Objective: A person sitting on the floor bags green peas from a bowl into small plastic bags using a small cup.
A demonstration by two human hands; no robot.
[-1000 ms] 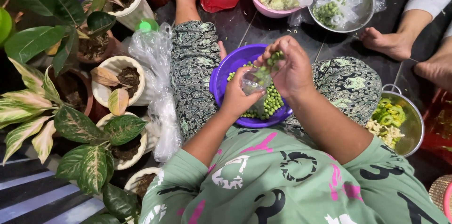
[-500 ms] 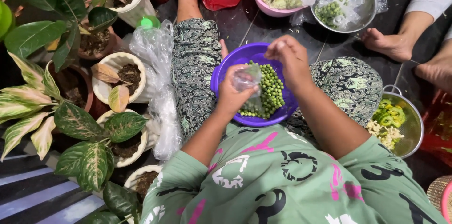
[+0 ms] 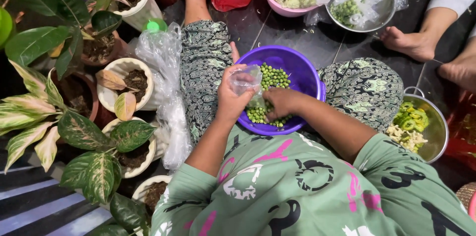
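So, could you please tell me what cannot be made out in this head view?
- Right hand: fingertips buried in the green peas of the purple bowl; what they grip is hidden.
- Small clear bag in the left hand: its contents are unclear through the plastic.
- Steel pot of cut vegetables: partly hidden by the knee.

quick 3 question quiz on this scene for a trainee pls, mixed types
1. True or false: the left hand holds a small clear plastic bag.
2. Where is the right hand? A) in the purple bowl of green peas B) on the steel bowl C) on a plant pot
3. Fill in: the purple bowl sits between the person's ____.

Key: 1 true; 2 A; 3 legs
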